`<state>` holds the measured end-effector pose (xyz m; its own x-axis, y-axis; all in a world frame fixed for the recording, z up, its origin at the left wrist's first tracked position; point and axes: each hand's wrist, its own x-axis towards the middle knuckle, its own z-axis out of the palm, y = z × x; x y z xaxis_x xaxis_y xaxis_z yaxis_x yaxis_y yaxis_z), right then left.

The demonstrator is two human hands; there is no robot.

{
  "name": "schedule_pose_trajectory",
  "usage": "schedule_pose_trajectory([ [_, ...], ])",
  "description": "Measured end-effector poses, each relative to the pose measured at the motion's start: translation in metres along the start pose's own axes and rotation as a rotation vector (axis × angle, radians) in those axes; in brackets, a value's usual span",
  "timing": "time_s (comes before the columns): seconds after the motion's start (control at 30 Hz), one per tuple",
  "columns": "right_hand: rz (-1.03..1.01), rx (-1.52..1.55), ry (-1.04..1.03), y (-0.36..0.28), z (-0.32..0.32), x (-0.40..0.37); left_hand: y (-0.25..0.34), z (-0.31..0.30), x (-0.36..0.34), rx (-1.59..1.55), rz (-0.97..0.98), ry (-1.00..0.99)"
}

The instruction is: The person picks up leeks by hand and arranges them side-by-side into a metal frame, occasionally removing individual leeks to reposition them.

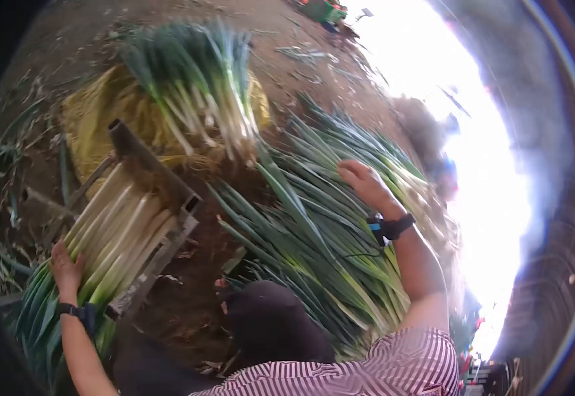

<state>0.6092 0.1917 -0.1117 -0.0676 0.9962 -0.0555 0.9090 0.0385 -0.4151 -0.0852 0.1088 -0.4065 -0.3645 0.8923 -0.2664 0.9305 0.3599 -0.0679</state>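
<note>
Left hand (66, 267) flat on racked leeks (126, 231), right hand (365, 182) curled into leek pile (314, 244), grip unclear, glare (492, 165) hides background

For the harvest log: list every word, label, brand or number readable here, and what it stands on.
None can be read.
Left wrist band, right wrist band, striped shirt, metal rack: no lettering shows.
Green crate at the top edge: too blurred to tell.

White-stalked leeks (119, 231) fill a trough (143, 162), loose leek heap (314, 244) alongside.
</note>
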Motion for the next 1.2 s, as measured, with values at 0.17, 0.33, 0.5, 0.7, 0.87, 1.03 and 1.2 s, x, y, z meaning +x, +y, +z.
schedule_pose_trajectory([
  [0.17, 0.479, -0.133, -0.064, 0.143, -0.02, -0.152, -0.01, 0.007, 0.005, 0.022, 0.023, 0.012],
  [0.33, 0.615, -0.582, -0.065, 0.189, 0.031, -0.28, 0.003, -0.015, -0.002, 0.038, 0.015, -0.014],
  [0.5, 0.686, -0.797, -0.027, 0.216, 0.046, -0.324, -0.004, -0.005, 0.001, 0.045, 0.046, 0.012],
  [0.7, 0.463, -0.646, 0.026, 0.202, 0.031, -0.338, -0.01, -0.005, 0.007, 0.046, 0.075, -0.007],
  [0.87, 0.444, -0.295, 0.147, 0.193, 0.059, -0.346, -0.015, 0.0, 0.014, 0.112, 0.082, -0.011],
  [1.03, 0.603, -0.313, 0.128, 0.205, 0.052, -0.407, 0.008, -0.02, -0.005, 0.109, 0.03, 0.013],
  [1.2, 0.813, -0.263, 0.142, 0.205, -0.003, -0.459, 0.012, -0.025, -0.008, 0.106, 0.024, -0.018],
])
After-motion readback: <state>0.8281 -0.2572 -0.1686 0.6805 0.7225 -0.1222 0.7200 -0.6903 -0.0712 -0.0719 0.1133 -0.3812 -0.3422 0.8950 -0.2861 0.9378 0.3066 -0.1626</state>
